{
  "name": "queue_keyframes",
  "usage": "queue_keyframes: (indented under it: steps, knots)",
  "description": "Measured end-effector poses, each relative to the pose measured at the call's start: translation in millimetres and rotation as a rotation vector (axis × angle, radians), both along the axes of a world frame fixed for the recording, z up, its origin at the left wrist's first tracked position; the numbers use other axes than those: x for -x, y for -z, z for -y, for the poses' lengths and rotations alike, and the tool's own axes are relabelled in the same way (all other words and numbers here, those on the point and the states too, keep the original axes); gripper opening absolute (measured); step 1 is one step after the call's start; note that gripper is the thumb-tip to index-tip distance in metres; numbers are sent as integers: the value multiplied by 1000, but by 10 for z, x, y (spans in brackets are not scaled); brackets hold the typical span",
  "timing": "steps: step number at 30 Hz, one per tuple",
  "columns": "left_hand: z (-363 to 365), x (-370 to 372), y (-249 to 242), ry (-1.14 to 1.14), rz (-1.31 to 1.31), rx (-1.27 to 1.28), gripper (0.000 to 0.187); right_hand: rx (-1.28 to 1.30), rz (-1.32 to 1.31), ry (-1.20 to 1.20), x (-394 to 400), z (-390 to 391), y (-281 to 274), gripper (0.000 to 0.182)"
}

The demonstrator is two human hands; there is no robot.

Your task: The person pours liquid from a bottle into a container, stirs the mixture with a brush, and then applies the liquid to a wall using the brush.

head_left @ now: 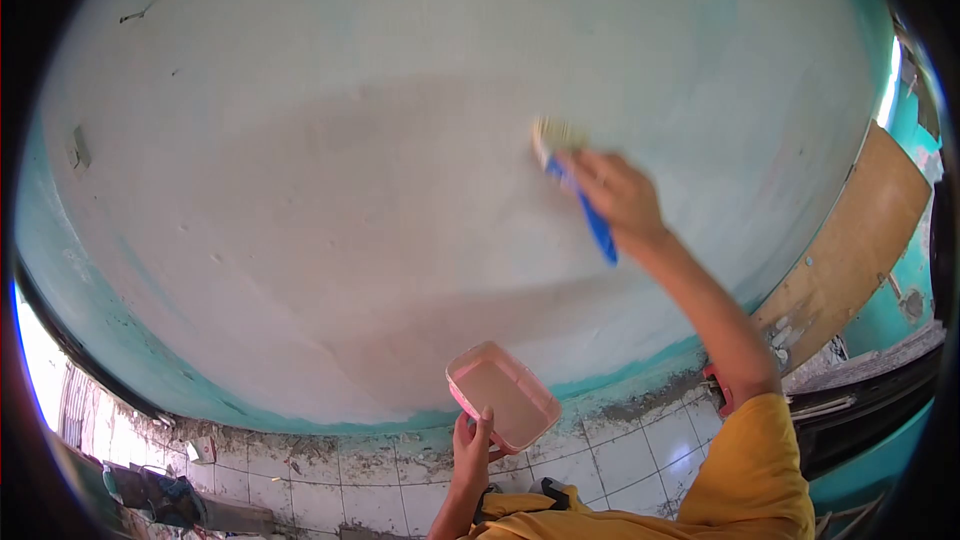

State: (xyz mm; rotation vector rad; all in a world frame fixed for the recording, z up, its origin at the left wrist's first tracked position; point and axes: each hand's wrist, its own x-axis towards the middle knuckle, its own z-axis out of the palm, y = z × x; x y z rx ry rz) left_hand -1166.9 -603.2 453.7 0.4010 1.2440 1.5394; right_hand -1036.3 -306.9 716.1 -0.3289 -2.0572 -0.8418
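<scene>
My right hand [618, 195] is closed around a blue-handled paintbrush [598, 228], raised in front of the wall. The brush's pale bristles point up and left, at or very near the wall surface; contact is hard to tell. Below, my left hand [474, 455] grips a pink rectangular plastic tub [540, 402] by its near side, thumb over the rim. Pale, whitish paint lies inside the tub. The wall [300, 180] carries a whitish coat over teal, which shows along its bottom and side edges.
White floor tiles [370, 505] with debris run along the wall's foot. A brown wooden board [850, 230] leans at the right beside dark furniture [870, 420]. Dark items [150, 495] lie at the lower left. A switch plate [78, 148] and a hook [132, 16] are on the wall.
</scene>
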Motion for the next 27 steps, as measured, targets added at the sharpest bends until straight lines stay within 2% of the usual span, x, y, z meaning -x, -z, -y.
queue_keyframes:
  steps: [2, 3, 5, 7, 9, 13, 14, 16, 19, 21, 23, 27]
  knots:
    - [24, -20, -10, 15, -3, 20, 81, 188, 203, 22, -57, 100, 602, 46]
    - [30, -32, -15, 12, 1, 25, 81, 193, 207, 19, -67, 93, 815, 46]
    - [44, -32, -37, 7, -11, 0, 81, 419, 370, -79, -58, 81, 1093, 38]
    - [54, -74, -83, 2, -4, -4, 81, 452, 381, -88, -95, 150, 779, 35]
    - [66, -117, -104, 1, 2, -3, 81, 483, 232, -150, -118, 43, 386, 32]
    - [85, -163, -97, 15, 19, -5, 78, 118, -95, -128, -40, -190, -534, 30]
    - [88, -193, -93, 15, 24, -1, 77, 120, -90, -131, -32, -95, -666, 30]
    - [79, -246, -53, 20, 27, 1, 76, 100, -244, -29, -15, 56, -808, 35]
    - [115, -329, -35, 11, 25, -5, 75, 36, -151, -19, -66, -9, -212, 35]
    - [140, -421, -45, -11, 20, -17, 75, 124, 30, 14, -163, -79, 467, 36]
    - [149, -462, -19, -66, 12, 4, 74, 375, 197, -32, -206, 66, 953, 40]
    - [197, -533, -142, -94, -6, 28, 73, 566, 380, -86, -291, 16, 904, 36]
